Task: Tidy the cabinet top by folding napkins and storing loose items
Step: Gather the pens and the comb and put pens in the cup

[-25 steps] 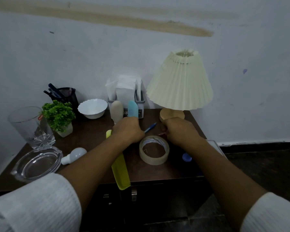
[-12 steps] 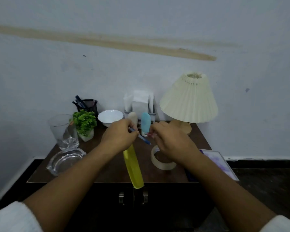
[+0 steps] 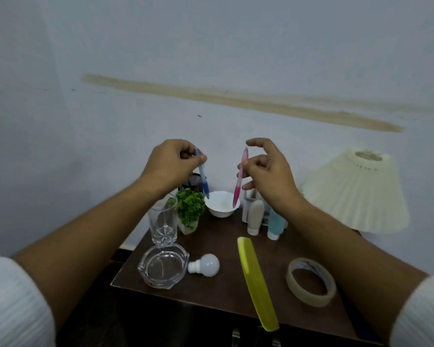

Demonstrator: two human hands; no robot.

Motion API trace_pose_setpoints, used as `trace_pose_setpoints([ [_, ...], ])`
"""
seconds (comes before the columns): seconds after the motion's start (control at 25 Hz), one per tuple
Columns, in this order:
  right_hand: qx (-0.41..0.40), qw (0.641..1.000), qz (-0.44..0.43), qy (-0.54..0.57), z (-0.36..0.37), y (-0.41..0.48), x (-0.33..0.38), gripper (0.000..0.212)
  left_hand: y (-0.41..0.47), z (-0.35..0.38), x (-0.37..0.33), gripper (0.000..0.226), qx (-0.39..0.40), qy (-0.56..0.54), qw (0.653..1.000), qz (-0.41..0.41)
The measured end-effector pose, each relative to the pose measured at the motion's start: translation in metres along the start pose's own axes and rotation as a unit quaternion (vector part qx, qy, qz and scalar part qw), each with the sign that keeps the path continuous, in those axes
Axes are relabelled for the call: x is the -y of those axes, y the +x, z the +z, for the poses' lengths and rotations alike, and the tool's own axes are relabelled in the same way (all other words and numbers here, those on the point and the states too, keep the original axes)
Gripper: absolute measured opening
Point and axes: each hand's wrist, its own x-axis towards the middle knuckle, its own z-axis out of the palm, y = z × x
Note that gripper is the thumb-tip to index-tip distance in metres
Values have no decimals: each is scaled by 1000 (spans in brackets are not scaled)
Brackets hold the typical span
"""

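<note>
Blue pen (image 3: 204,177) pinched by left hand (image 3: 172,162), pink pen (image 3: 239,180) (slim plastic) by right hand (image 3: 267,170).

Left hand (image 3: 169,163) pinches blue pen (image 3: 204,177); right hand (image 3: 267,171) pink pen (image 3: 240,180).

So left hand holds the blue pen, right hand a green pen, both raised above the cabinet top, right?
Not quite: the head view shows the right hand pinching a pink pen, not a green one. The left hand does hold the blue pen, and both are raised above the cabinet top.
</note>
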Motion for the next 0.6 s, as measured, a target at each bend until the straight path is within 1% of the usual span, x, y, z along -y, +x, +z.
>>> trace_pose_setpoints([
  [0.12,-6,1000,-17,-16,24,37,-5,30,31,-12,17,23,-18,40,999,9],
  [0.28,-13,996,-47,-71,56,74,-30,16,68,-12,46,31,-21,49,999,6],
  [0.52,-22,991,-90,-96,90,104,-56,12,100,1,77,22,-48,65,996,30],
  [0.6,-15,991,-88,-101,98,109,-63,12,104,6,88,20,-38,78,996,28],
])
